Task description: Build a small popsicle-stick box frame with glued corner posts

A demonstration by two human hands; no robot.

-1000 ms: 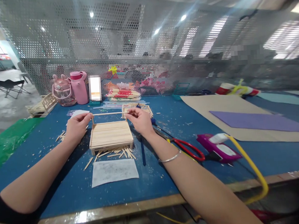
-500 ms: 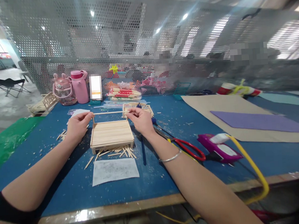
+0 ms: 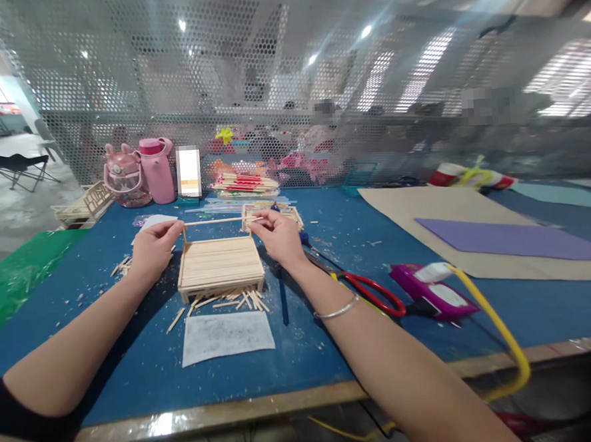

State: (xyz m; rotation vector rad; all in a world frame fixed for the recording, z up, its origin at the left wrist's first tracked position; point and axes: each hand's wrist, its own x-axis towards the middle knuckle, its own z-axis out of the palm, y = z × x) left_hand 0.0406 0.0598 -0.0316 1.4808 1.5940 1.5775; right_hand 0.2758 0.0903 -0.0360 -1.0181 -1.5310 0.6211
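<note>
A thin wooden stick (image 3: 214, 221) runs level above the back edge of a small slatted wooden platform (image 3: 220, 262) with short legs. My left hand (image 3: 157, 249) pinches the stick's left end, over an upright post at the back left corner. At the other end, my right hand (image 3: 278, 237) pinches the stick near the back right post. Loose short sticks (image 3: 250, 297) lie in front of and under the platform. Nearer the table edge lies a white rectangular sheet (image 3: 227, 338).
Right of my right forearm are red-handled scissors (image 3: 375, 295) and a purple tool (image 3: 433, 292) with a yellow cord. Pink bottles (image 3: 158, 173), bundled sticks (image 3: 246, 183) and a small wooden frame (image 3: 288, 215) stand behind. Purple sheet (image 3: 517, 237) lies at right.
The right end of the stick and my right fingertips have shifted very slightly upward. Otherwise both hands and the platform stay in place.
</note>
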